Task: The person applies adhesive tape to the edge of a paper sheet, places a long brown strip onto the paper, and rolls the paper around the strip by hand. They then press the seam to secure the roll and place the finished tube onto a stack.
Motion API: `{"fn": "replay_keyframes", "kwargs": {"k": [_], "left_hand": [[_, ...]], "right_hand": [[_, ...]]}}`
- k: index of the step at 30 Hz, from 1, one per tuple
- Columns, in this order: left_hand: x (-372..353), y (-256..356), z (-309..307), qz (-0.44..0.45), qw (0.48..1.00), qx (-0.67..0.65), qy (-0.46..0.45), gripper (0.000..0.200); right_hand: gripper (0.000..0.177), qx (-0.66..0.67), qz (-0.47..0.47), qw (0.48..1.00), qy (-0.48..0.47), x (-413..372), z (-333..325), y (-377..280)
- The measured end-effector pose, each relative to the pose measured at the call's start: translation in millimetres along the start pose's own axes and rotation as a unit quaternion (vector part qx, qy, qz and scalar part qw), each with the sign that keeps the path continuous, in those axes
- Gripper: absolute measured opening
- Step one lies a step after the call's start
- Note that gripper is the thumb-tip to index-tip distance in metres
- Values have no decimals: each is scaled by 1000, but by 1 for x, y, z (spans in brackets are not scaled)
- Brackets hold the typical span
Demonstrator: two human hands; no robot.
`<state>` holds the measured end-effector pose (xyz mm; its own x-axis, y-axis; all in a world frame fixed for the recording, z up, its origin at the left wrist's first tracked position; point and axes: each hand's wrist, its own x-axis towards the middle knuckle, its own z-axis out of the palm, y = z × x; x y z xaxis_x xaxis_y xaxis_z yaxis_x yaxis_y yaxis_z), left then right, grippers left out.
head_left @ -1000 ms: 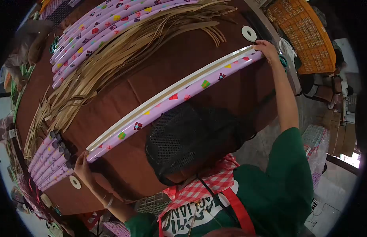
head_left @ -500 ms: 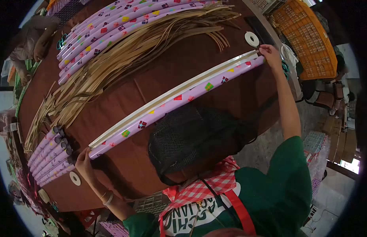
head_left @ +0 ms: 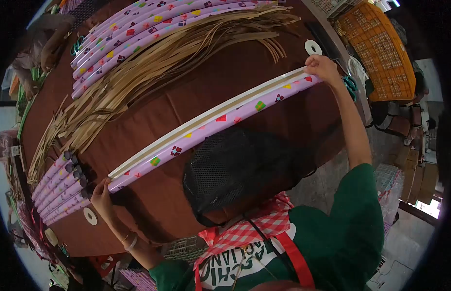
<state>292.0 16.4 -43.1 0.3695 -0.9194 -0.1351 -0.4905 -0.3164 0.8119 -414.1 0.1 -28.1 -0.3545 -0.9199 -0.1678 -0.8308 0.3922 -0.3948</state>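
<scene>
A roll of pink wrapping paper [head_left: 206,136] printed with gifts lies slantwise before me. A white edge and a tan strip [head_left: 199,123] run along its length. My left hand [head_left: 102,195] has its fingers closed at the near left end, where the strip and the white edge finish. At the far right end, my right hand [head_left: 324,70] pinches the paper's edge, its fingers covering the end of the strip. Just beneath the roll is a black mesh bag [head_left: 230,169].
Brown strips [head_left: 152,68] lie heaped behind the roll, with more wrapped rolls [head_left: 138,31] beyond. Stacked rolls [head_left: 63,191] are at left. Tape rolls [head_left: 313,47] and scissors [head_left: 350,87] sit near the right edge. An orange crate [head_left: 376,53] stands beyond. Another person's arm [head_left: 50,46] is upper left.
My right hand has shifted a little left and inward, now covering more of the roll's right end. My left hand stays at the left end. The view has shifted slightly.
</scene>
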Motion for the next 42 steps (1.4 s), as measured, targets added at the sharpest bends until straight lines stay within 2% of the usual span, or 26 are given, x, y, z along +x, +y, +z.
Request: {"fn": "replay_keyframes", "kwargs": {"k": [4,6,8,11,13,14,18,20,23,24,27,29,32,35,37,42], "left_hand": [[1,2,0,-14,1000,7,-1,18],[2,-2,-1,-24,1000,12,2,18],[4,-9,-3,10,1000,-20,-14,19],[-1,4,1,-2,1000,21,-4,19],[3,-5,0,1,1000,1,-13,19],[4,-8,-2,2,1000,-16,-16,19],[1,-2,0,12,1000,-8,-8,20],[4,-7,-2,23,1000,14,-12,20],[1,-4,1,10,1000,-29,-6,20],[2,-6,0,11,1000,-28,-7,20],[5,-11,-2,6,1000,-17,-6,20],[3,-7,-2,-5,1000,-17,-9,20],[3,-3,-2,-9,1000,8,-7,19],[4,-8,-1,13,999,-33,-14,20],[1,-3,0,15,1000,-11,-11,20],[-4,7,2,6,1000,4,-6,21]], "right_hand": [[25,32,-42,998,20,8,0,28],[25,-12,2,999,33,9,-6,32],[25,-2,7,999,37,12,-12,39],[25,19,22,999,43,15,-14,52],[25,17,39,997,63,15,-16,51],[25,-20,45,996,72,14,-17,50],[23,-21,45,997,63,16,-16,49],[21,-110,37,988,99,9,-15,32],[19,-81,14,995,48,-2,-10,-1],[19,-17,-20,999,20,0,-3,-5],[18,-24,-25,999,-33,-9,2,-27],[20,-53,-41,998,-6,-6,6,-25],[19,5,-5,999,-50,0,2,-14],[18,-22,-21,999,-21,4,-2,1],[18,-51,-36,998,17,3,-7,3],[18,-31,-8,999,5,6,-10,10]]}}
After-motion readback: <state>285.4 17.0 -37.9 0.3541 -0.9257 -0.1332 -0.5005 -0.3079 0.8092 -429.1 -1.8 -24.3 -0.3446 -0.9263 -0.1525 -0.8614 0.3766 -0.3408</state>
